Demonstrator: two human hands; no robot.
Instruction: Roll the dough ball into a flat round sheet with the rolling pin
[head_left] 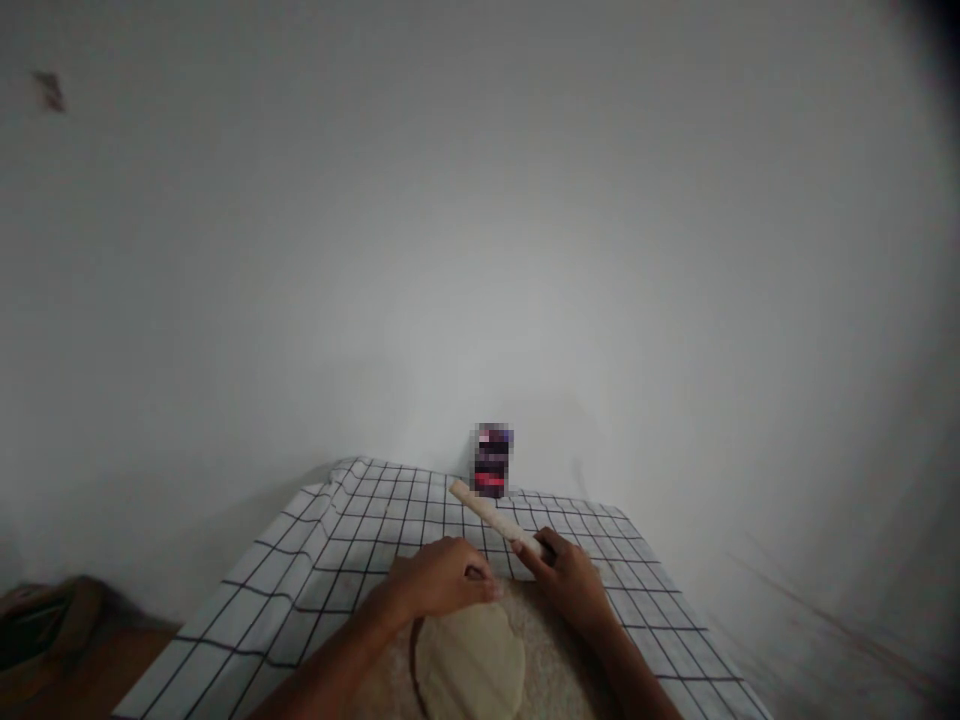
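Observation:
A flat round of pale dough (471, 660) lies on a brownish, flour-dusted board (559, 660) at the bottom middle of the head view. My left hand (450, 575) is over the dough's far edge, its fingers curled and the thumb and fingertips pinching there. A pale, thin rolling pin (489, 517) is in my right hand (568, 578), gripped at its near end. The pin slants up to the far left, raised above the board and apart from the dough.
A white cloth with black checks (360, 530) covers the table, which stands against a plain pale wall (480, 250). A phone-like, pixelated object (492, 462) leans on the wall at the back. At lower left is a brown wooden object (79, 620).

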